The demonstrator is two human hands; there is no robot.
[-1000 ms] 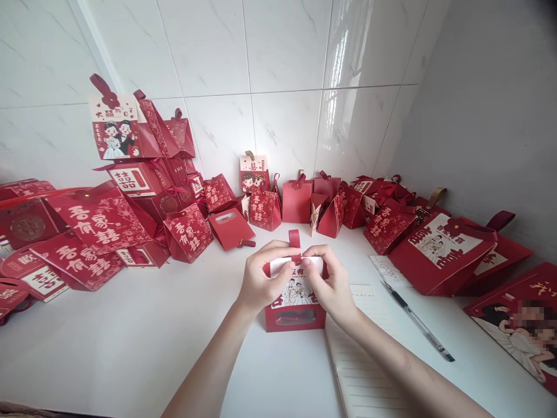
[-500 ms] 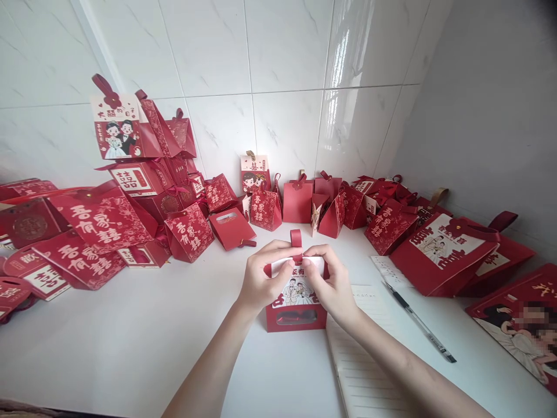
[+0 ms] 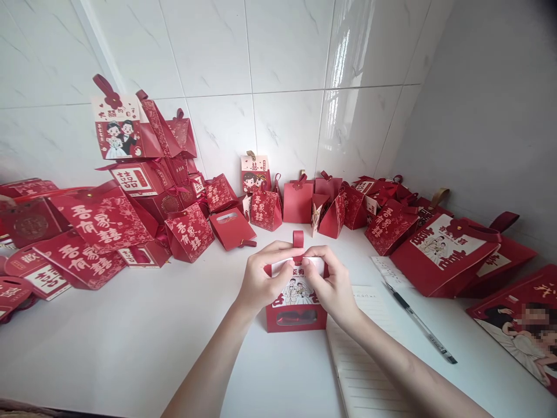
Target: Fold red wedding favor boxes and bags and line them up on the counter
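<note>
A red gift box [image 3: 270,320] stands upright on the table in front of me, with a white cartoon couple panel and an oval window near its base. My left hand [image 3: 268,273] pinches the box's top edge from the left, thumb on the front and fingers behind. From the other side my right hand [image 3: 328,281] grips the same edge, its thumb close to the left thumb. A red strap loop [image 3: 298,238] rises above the fingers. The fingers cover the middle of the top edge.
Lined notebook [image 3: 369,360] lies under my right forearm, with a black pen [image 3: 420,322] to its right. Red boxes [image 3: 104,215] are stacked at the left; more boxes [image 3: 298,201] line the tiled wall. A large box [image 3: 444,255] and a photo-printed box [image 3: 517,331] stand at the right.
Both hands keep their hold on the gift box's top edge. The strap loop has shifted very slightly to the right.
</note>
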